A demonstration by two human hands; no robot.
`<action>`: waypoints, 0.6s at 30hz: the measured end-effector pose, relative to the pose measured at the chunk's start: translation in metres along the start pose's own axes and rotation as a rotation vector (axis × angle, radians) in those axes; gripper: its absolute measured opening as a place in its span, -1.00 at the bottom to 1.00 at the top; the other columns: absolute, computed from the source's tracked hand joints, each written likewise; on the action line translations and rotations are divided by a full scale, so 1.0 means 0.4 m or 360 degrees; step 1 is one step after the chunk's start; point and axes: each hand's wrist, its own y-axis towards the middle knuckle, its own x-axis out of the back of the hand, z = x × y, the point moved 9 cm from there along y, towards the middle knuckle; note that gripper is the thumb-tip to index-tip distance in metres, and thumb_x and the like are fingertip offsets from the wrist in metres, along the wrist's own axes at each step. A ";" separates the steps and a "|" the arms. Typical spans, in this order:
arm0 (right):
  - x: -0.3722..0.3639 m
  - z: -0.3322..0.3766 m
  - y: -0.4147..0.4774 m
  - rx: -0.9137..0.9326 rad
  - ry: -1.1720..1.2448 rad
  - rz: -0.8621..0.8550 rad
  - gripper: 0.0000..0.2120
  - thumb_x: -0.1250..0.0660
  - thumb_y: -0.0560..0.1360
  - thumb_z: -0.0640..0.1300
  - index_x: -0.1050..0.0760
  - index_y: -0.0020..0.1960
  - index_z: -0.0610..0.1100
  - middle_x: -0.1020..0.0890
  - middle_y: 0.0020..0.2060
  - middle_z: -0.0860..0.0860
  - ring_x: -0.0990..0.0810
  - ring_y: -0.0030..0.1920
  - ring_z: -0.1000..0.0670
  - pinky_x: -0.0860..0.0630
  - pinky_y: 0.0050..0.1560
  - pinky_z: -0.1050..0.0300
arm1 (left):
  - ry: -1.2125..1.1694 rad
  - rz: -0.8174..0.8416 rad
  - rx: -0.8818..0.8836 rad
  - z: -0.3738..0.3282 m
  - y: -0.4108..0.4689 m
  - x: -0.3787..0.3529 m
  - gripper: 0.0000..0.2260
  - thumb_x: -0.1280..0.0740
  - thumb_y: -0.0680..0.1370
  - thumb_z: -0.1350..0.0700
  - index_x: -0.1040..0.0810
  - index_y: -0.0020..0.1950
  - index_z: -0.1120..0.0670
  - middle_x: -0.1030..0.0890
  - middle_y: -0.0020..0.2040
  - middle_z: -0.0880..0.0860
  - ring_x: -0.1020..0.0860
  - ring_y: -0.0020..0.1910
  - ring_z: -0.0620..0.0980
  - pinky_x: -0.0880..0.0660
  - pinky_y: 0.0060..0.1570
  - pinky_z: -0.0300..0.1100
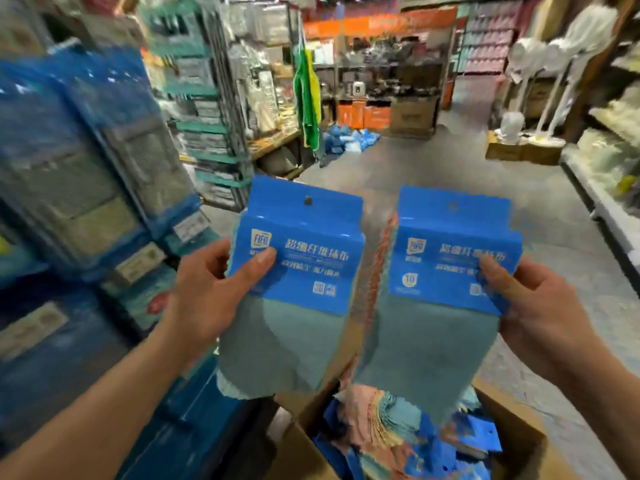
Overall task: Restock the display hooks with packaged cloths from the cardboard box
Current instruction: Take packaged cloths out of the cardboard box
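Note:
I hold two cloth packs upright above the cardboard box (301,448). My left hand (211,292) grips the left cloth pack (294,289) by its blue header card, thumb on the front. My right hand (540,306) grips the right cloth pack (440,296) the same way at its right edge. Each pack has a blue card with a hang hole on top and teal cloth hanging below. The open box under them holds several more packs (391,431) in blue, pink and teal. The display rack (90,161) with similar blue packs stands at my left, blurred.
An aisle of grey floor (433,174) runs ahead. Shelving with teal-edged goods (207,133) stands left of it, a green cloth (306,95) hangs further back, and white standing fans (554,81) on boxes sit at the right beside a shelf (609,188).

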 end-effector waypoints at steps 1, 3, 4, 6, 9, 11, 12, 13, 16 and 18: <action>-0.050 0.012 -0.005 -0.0004 -0.0001 0.0045 -0.66 -0.47 0.26 0.02 -0.69 -0.03 -0.12 -0.73 0.00 -0.12 -0.74 -0.12 -0.05 -0.68 -0.15 0.05 | -0.0013 -0.0076 -0.0001 -0.018 -0.015 0.052 -0.84 -0.41 0.37 -0.04 -0.70 -0.12 -0.04 -0.74 -0.20 -0.10 -0.70 -0.27 -0.14 -0.58 -0.35 -0.30; -0.156 0.040 -0.019 0.0007 -0.0024 0.0149 -0.68 -0.47 0.20 0.04 -0.72 -0.09 -0.05 -0.74 -0.02 -0.09 -0.74 -0.10 -0.06 -0.69 -0.13 0.04 | 0.0023 -0.0188 -0.0019 -0.059 -0.045 0.150 -0.86 -0.42 0.35 -0.08 -0.72 -0.17 -0.10 -0.75 -0.19 -0.10 -0.71 -0.24 -0.12 -0.60 -0.33 -0.26; -0.208 0.055 -0.027 0.0029 -0.0020 0.0207 -0.70 -0.47 0.19 0.04 -0.73 -0.11 -0.04 -0.74 -0.03 -0.07 -0.74 -0.10 -0.06 -0.69 -0.13 0.05 | 0.0035 -0.0233 -0.0027 -0.082 -0.063 0.193 -0.88 -0.42 0.35 -0.10 -0.72 -0.19 -0.14 -0.75 -0.18 -0.10 -0.71 -0.23 -0.11 -0.61 -0.31 -0.23; -0.304 0.085 -0.043 0.0063 0.0008 0.0294 -0.74 -0.47 0.23 0.02 -0.71 -0.12 -0.07 -0.74 -0.03 -0.07 -0.74 -0.10 -0.04 -0.68 -0.17 0.09 | 0.0043 -0.0310 -0.0048 -0.133 -0.094 0.276 -0.85 -0.42 0.36 -0.12 -0.72 -0.16 -0.11 -0.75 -0.16 -0.10 -0.72 -0.21 -0.11 -0.62 -0.29 -0.20; -0.444 0.118 -0.064 0.0075 0.0025 0.0418 -0.75 -0.45 0.29 -0.03 -0.68 -0.07 -0.11 -0.74 -0.02 -0.06 -0.74 -0.10 -0.02 -0.67 -0.18 0.13 | 0.0081 -0.0399 -0.0145 -0.217 -0.135 0.393 -0.81 -0.41 0.38 -0.09 -0.67 -0.08 -0.06 -0.74 -0.17 -0.16 -0.71 -0.22 -0.17 -0.58 -0.33 -0.31; -0.529 0.138 -0.082 0.0079 0.0005 0.0493 -0.70 -0.49 0.22 0.03 -0.70 -0.10 -0.08 -0.74 -0.02 -0.06 -0.74 -0.08 -0.02 -0.67 -0.14 0.11 | 0.0083 -0.0488 -0.0229 -0.273 -0.167 0.467 -0.80 -0.41 0.39 -0.07 -0.66 -0.06 -0.02 -0.74 -0.18 -0.16 -0.69 -0.22 -0.20 -0.57 -0.30 -0.32; -0.573 0.148 -0.093 0.0073 0.0002 0.0525 -0.71 -0.50 0.19 0.05 -0.72 -0.12 -0.04 -0.74 -0.01 -0.06 -0.74 -0.07 -0.02 -0.67 -0.12 0.11 | 0.0080 -0.0535 -0.0263 -0.296 -0.185 0.506 -0.81 -0.41 0.40 -0.05 -0.66 -0.06 0.00 -0.74 -0.18 -0.15 -0.68 -0.23 -0.21 -0.56 -0.30 -0.33; -0.620 0.157 -0.105 0.0071 -0.0007 0.0568 -0.71 -0.50 0.18 0.07 -0.73 -0.14 -0.01 -0.74 -0.01 -0.05 -0.73 -0.06 -0.02 -0.67 -0.11 0.12 | 0.0078 -0.0581 -0.0290 -0.316 -0.204 0.546 -0.82 -0.42 0.41 -0.03 -0.67 -0.07 0.01 -0.74 -0.18 -0.13 -0.68 -0.23 -0.20 -0.56 -0.29 -0.33; -0.744 0.189 -0.143 0.0085 -0.0002 0.0705 -0.69 -0.50 0.18 0.08 -0.72 -0.13 -0.01 -0.75 -0.03 -0.03 -0.74 -0.09 0.01 -0.66 -0.18 0.18 | 0.0003 -0.0688 -0.0320 -0.366 -0.255 0.642 -0.86 -0.43 0.39 0.00 -0.70 -0.11 -0.01 -0.74 -0.16 -0.07 -0.68 -0.21 -0.15 -0.58 -0.26 -0.29; -0.815 0.211 -0.160 0.0095 0.0007 0.0773 -0.71 -0.48 0.27 0.02 -0.67 -0.08 -0.11 -0.75 -0.11 0.00 -0.72 -0.23 0.09 -0.60 -0.36 0.28 | -0.0024 -0.0763 -0.0330 -0.392 -0.281 0.698 -0.86 -0.42 0.39 0.02 -0.69 -0.10 0.01 -0.74 -0.17 -0.06 -0.68 -0.23 -0.13 -0.59 -0.28 -0.27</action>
